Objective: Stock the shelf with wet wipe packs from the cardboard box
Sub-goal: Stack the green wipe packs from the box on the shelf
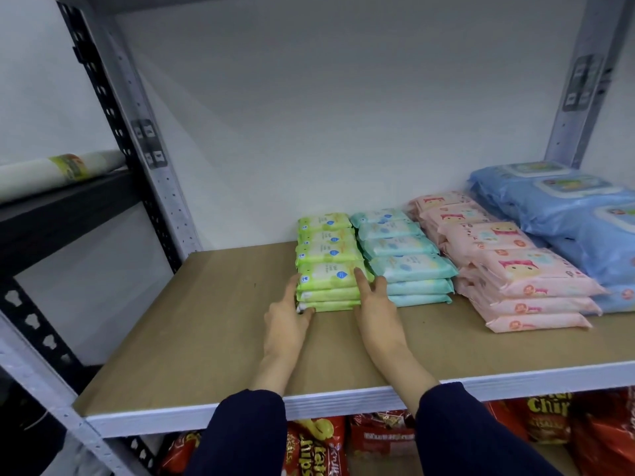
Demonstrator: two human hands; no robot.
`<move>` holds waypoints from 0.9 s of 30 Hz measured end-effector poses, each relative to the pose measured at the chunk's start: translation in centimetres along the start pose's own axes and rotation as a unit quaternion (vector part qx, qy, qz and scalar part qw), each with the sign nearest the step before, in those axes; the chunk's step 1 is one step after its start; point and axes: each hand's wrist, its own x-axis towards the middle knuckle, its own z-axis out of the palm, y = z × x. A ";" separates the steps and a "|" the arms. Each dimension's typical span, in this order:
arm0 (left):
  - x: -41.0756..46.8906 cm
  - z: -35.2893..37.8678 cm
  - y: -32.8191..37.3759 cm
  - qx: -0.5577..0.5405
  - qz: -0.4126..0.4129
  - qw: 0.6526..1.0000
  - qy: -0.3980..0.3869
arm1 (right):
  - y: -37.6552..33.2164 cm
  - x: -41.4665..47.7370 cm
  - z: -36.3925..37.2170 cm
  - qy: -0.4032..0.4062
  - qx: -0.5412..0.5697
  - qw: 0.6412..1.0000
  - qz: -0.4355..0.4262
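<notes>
Brown shelf board (206, 321), with the green wipe packs (326, 269) stacked mid-shelf right beside the teal packs (405, 262). Left hand (287, 317) and right hand (376, 304) press straight-fingered on the front stack's sides. Probably soft, light, slippery film, so squeeze the ends.

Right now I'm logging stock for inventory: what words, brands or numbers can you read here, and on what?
"Chip": on the red snack bag under the shelf, right side; the line above it is cut off.
"chips": sideways on the red-and-yellow snack bag under the shelf, left.
wet wipe packs: print too small and blurred to read.
white roll, far left: label blurred.
</notes>
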 end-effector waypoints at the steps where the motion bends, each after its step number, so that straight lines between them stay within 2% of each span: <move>1: 0.0 0.0 0.0 -0.001 0.001 1.000 -0.001 | 0.0 0.0 0.0 0.000 0.000 1.000 -0.001; 16: -0.1 0.2 -0.3 -0.001 0.000 1.000 0.001 | 0.2 -0.7 -0.1 0.038 0.007 0.999 -0.005; 27: -0.1 0.0 -0.1 0.019 -0.012 1.000 -0.005 | 0.3 -0.3 0.2 0.037 0.010 0.999 -0.014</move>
